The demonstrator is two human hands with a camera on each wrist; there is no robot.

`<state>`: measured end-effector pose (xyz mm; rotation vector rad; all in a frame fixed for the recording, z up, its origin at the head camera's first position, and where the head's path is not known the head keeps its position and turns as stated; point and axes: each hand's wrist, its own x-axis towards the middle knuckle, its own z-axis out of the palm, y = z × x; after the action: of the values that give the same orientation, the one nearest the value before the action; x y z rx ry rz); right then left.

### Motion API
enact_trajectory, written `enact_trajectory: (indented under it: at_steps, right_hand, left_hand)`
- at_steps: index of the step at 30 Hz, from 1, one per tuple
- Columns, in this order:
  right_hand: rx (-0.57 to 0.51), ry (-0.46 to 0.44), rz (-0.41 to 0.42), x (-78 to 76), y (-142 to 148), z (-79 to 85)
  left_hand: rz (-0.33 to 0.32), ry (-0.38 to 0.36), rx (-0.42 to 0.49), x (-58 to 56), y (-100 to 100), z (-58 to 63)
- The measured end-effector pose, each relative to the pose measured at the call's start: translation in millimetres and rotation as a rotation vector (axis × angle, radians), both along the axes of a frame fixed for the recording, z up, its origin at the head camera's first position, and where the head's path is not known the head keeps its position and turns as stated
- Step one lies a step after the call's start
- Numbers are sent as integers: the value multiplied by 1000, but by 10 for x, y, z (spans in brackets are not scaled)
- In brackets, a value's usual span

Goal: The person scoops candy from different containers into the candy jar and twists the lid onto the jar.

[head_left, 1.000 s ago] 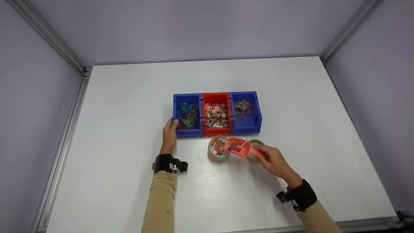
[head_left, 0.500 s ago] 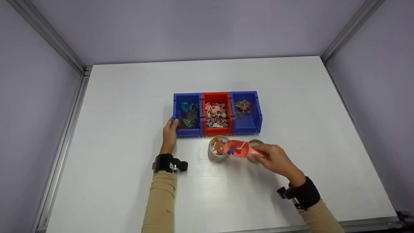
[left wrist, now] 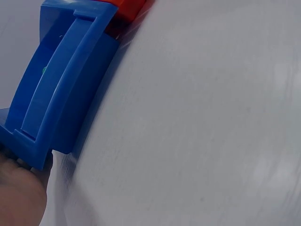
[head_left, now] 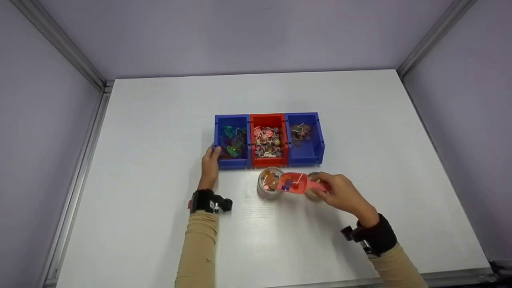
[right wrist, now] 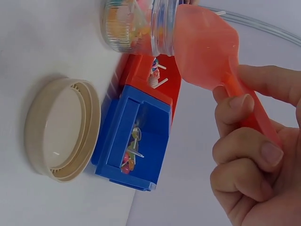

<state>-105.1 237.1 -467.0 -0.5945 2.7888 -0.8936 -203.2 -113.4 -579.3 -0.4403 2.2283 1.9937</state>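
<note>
The left arm reaches nearly straight forward over the table (head_left: 248, 252), its left hand (head_left: 209, 166) at the outer side of the left blue bin (head_left: 234, 164), thumb at the front corner. The other fingers are mostly hidden, so how far they curl, or whether they grip, cannot be told. The right arm slants in from the lower right, and the right hand (head_left: 342, 194) is closed round the handle of a pink scoop (right wrist: 204, 47), fingers bent. The scoop points left, its lip at the right rim of a glass jar (head_left: 263, 193) of lollipops; colored candies (head_left: 287, 185) lie in it. A beige lid (right wrist: 35, 127) rests on the table beneath the right hand. Behind, a red bin (head_left: 269, 162) stands between the left blue bin and a right blue bin (head_left: 305, 153).
</note>
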Motion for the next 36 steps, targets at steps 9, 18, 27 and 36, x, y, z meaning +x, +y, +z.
enact_trajectory:
  at_steps: [9, 18, 27, 36]
  right_hand:
    - [-31, 51, -17, -16, -91, 119]
    - [-32, 68, -18, -42, -124, 173]
    - [-30, 71, -3, -36, -118, 162]
    - [38, 63, 5, -15, -108, 152]
  left_hand:
    - [-6, -30, 5, -4, 9, 23]
    - [-11, -40, -5, -3, 1, 18]
    - [-5, -11, -13, -3, -4, 3]
    - [-7, -11, 3, -7, -12, -14]
